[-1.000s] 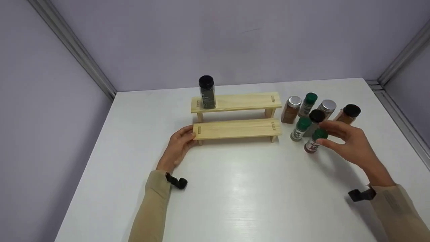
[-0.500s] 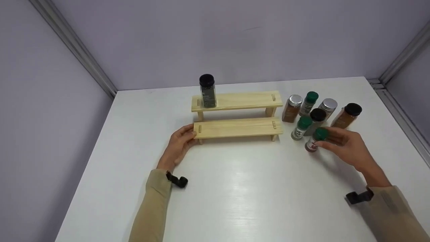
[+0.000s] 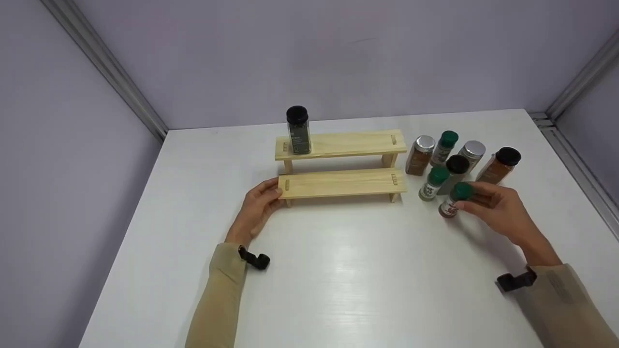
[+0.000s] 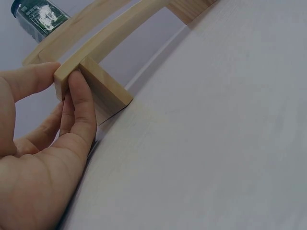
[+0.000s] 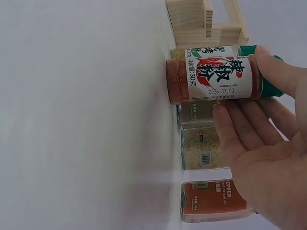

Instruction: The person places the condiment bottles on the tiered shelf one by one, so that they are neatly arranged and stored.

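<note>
In the head view, my left hand (image 3: 257, 205) holds the left end of the lower wooden shelf (image 3: 341, 184); the left wrist view shows the thumb on top and fingers beneath the board (image 4: 112, 36). On the upper shelf (image 3: 353, 144), at its left, stands a black-capped spice jar (image 3: 299, 135). My right hand (image 3: 503, 212) grips a small green-capped chili powder bottle (image 5: 218, 79) by its neck and cap. The bottle stands upright at the front of the jar group, red powder showing under its white label. Another green-capped bottle (image 3: 430, 188) is just behind it to the left.
Behind the gripped bottle cluster a silver-capped jar (image 3: 420, 157), a green-capped bottle (image 3: 444, 147), a second silver-capped jar (image 3: 472, 152), a black-capped jar (image 3: 456, 169) and an orange-brown jar (image 3: 495, 169). Walls border the white table (image 3: 338, 280) at the back.
My right hand has lowered slightly and closed its fingers round the chili powder bottle, which has stayed in place. The left hand keeps its hold on the shelf.
</note>
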Demonstrator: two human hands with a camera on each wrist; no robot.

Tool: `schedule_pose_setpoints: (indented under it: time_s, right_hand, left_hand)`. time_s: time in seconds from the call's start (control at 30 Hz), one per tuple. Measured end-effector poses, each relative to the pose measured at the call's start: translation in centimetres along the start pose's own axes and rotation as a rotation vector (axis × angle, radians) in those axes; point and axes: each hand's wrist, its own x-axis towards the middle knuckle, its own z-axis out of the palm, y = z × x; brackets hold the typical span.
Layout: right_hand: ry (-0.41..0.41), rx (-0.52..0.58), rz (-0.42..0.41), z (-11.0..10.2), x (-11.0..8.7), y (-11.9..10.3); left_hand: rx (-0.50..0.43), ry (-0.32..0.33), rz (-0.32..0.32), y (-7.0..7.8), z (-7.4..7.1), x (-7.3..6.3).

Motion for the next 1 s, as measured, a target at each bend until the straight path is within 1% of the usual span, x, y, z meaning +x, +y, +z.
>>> schedule_pose_setpoints:
  time_s: [0.13,0.23,0.33,0.5,0.63,0.77,1.0]
  right_hand:
    - [0.003,-0.016,-0.014,0.0,0.1,-0.5]
    - [0.011,-0.034,-0.022,-0.1,0.2,-1.4]
    - [0.016,-0.033,-0.053,-0.2,0.3,-2.6]
    - [0.024,-0.028,-0.127,-0.3,0.5,-4.8]
    - [0.047,-0.022,-0.148,-0.3,0.5,-6.6]
    - [0.051,-0.012,-0.163,-0.2,0.6,-8.2]
    - [0.089,-0.028,-0.176,0.2,1.2,-11.3]
  left_hand:
    - [-0.002,0.003,-0.002,0.0,0.0,0.0]
    - [-0.008,-0.002,0.0,0.1,0.0,0.0]
    - [-0.007,-0.007,0.002,0.1,0.0,0.0]
    - [0.006,-0.002,0.005,0.0,-0.1,0.1]
    - [0.012,-0.007,0.004,-0.1,0.0,0.1]
    - [0.01,-0.01,-0.003,-0.1,0.1,0.0]
    - [0.017,-0.006,0.005,0.0,0.1,0.0]
